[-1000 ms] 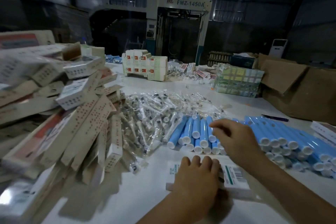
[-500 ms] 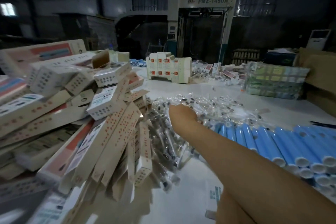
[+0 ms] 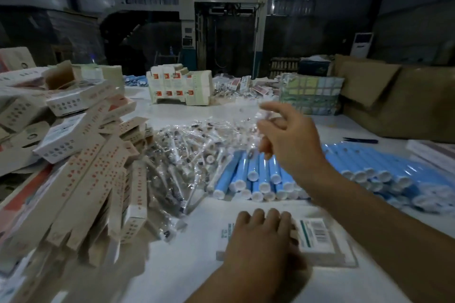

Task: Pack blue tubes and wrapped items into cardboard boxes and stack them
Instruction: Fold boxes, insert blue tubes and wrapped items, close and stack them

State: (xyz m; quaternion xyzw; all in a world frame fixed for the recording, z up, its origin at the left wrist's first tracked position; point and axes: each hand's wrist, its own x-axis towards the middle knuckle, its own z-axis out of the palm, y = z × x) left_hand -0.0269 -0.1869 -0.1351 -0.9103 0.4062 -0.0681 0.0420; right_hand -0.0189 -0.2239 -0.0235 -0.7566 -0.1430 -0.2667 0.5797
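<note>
My right hand is raised above the pile of clear-wrapped items and pinches one wrapped item in its fingers. My left hand rests with curled fingers on a flat white carton with a barcode, near the table's front. Blue tubes with white caps lie in a row just beyond that carton, and more blue tubes spread to the right. A tall heap of long cardboard boxes fills the left side.
White table holds a stack of small printed boxes at the back, a wrapped bundle and a brown cardboard box at the right. A dark pen lies near it. A large machine stands behind.
My right hand reached left into the wrapped pile, then lifted back right holding one wrapped item. The view swung left and returned; my left hand stays on the carton.
</note>
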